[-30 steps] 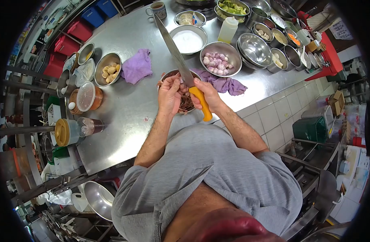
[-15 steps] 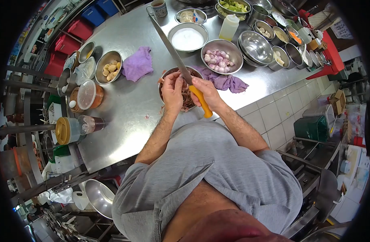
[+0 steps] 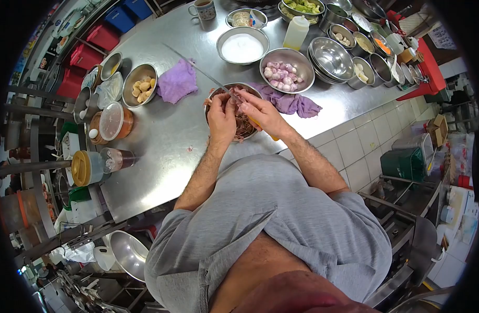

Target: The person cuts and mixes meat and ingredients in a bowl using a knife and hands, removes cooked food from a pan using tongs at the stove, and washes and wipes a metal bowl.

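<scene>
My right hand [image 3: 264, 116] is closed on the yellow handle of a long knife [image 3: 200, 70], whose blade points up and left, seen nearly edge-on. Its fingertips meet those of my left hand [image 3: 222, 117] above a metal bowl [image 3: 245, 136]. The left fingers are pinched together around something small and reddish that I cannot make out. Reddish-brown peelings [image 3: 243, 125] lie in the bowl. Beyond it stands a bowl of purple-white garlic bulbs [image 3: 282, 77], with a purple cloth [image 3: 297, 105] beside it.
A bowl of white powder [image 3: 242, 48], a squeeze bottle [image 3: 297, 33] and stacked metal bowls [image 3: 332, 58] stand at the back. Leftward are another purple cloth [image 3: 178, 82], a bowl of yellowish pieces [image 3: 140, 86] and lidded containers [image 3: 114, 122] on the steel table [image 3: 150, 156].
The knife has turned, so its blade shows thinner and lies lower to the left. My right hand has rolled over the handle, its fingers now nearer my left fingertips.
</scene>
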`<action>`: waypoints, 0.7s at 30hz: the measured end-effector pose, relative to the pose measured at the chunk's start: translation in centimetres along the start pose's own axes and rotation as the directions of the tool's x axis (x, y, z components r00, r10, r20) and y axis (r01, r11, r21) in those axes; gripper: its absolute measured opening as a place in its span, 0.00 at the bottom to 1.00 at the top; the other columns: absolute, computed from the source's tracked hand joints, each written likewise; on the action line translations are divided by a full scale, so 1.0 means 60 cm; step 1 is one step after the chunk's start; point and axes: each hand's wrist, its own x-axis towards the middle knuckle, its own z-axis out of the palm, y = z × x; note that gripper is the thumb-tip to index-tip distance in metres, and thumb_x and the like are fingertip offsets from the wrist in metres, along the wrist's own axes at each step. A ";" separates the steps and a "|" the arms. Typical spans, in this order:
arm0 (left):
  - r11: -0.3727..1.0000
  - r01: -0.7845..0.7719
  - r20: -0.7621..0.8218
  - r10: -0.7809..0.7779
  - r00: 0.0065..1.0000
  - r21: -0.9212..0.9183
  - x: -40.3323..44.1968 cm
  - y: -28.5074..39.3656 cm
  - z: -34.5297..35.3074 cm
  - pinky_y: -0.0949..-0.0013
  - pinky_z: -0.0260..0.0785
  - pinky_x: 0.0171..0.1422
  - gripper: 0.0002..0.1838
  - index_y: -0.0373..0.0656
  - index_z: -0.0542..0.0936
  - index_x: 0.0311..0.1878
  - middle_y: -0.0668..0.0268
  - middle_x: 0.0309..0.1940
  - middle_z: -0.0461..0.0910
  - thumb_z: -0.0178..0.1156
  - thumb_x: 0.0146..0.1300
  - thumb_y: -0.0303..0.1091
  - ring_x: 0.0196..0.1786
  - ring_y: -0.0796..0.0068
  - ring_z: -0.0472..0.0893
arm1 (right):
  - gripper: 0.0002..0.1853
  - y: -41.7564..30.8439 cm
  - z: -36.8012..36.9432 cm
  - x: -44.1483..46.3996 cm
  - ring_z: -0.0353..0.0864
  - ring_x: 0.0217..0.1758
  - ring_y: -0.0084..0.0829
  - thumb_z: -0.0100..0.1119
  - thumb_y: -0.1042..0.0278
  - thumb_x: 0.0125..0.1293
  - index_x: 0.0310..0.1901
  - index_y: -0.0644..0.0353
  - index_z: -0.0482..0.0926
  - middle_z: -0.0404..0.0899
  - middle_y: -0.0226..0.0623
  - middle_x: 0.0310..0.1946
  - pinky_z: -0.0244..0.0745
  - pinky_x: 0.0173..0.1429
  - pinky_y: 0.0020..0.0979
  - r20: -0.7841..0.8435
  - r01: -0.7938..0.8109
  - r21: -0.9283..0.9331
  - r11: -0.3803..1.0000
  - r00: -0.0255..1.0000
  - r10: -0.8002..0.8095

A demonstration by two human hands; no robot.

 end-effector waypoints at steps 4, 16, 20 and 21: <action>0.989 -0.038 0.008 0.037 0.999 0.142 0.000 0.011 -0.007 0.65 0.70 0.40 0.06 0.35 0.73 0.41 0.57 0.31 0.78 0.54 0.63 0.27 0.34 0.64 0.79 | 0.26 0.010 -0.005 0.003 0.72 0.30 0.22 0.51 0.53 0.66 0.62 0.57 0.68 0.75 0.34 0.30 0.70 0.39 0.26 -0.032 0.071 -0.220 0.973 0.996 -0.080; 0.943 -0.181 0.064 0.170 0.983 0.278 -0.005 0.026 -0.014 0.69 0.71 0.44 0.08 0.34 0.75 0.43 0.57 0.36 0.79 0.53 0.64 0.27 0.39 0.70 0.79 | 0.25 0.004 -0.002 0.000 0.67 0.17 0.19 0.48 0.50 0.68 0.61 0.57 0.69 0.70 0.28 0.18 0.62 0.21 0.20 -0.010 -0.029 0.087 0.996 0.999 0.030; 0.934 -0.231 0.086 0.216 0.973 0.273 -0.004 0.025 -0.015 0.70 0.71 0.42 0.08 0.34 0.75 0.44 0.59 0.35 0.79 0.53 0.65 0.27 0.37 0.72 0.79 | 0.22 0.009 -0.014 0.000 0.61 0.11 0.20 0.44 0.45 0.68 0.41 0.59 0.71 0.64 0.29 0.13 0.59 0.15 0.22 0.063 -0.207 0.334 0.920 0.978 0.197; 0.934 -0.231 0.086 0.216 0.973 0.273 -0.004 0.020 -0.016 0.70 0.71 0.42 0.08 0.34 0.75 0.44 0.59 0.35 0.79 0.53 0.65 0.27 0.37 0.72 0.79 | 0.23 0.013 -0.015 0.001 0.61 0.09 0.21 0.43 0.43 0.68 0.31 0.58 0.68 0.65 0.31 0.12 0.60 0.14 0.24 0.085 -0.246 0.391 0.887 0.969 0.232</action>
